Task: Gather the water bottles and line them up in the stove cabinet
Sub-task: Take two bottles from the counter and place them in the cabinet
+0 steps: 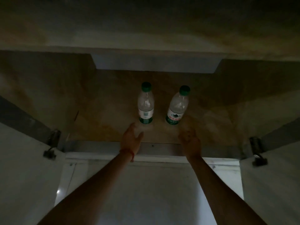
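Observation:
Two clear water bottles with green caps stand upright side by side on the brown floor of the dark cabinet (pixel 103 120). The left bottle (pixel 145 103) has a white and green label; the right bottle (pixel 177 106) leans slightly and shows red print on its label. My left hand (pixel 131 138) reaches in just below the left bottle, fingers apart, holding nothing. My right hand (pixel 190 142) hovers below and a little right of the right bottle, fingers loosely curled and empty. Neither hand touches a bottle.
Both cabinet doors are swung wide, the left door (pixel 24 168) and right door (pixel 276 176), each on a metal hinge (pixel 52 143). A grey front rail (pixel 159 147) edges the cabinet floor. White flooring (pixel 146 192) lies below. The cabinet's back wall (pixel 154 64) is pale.

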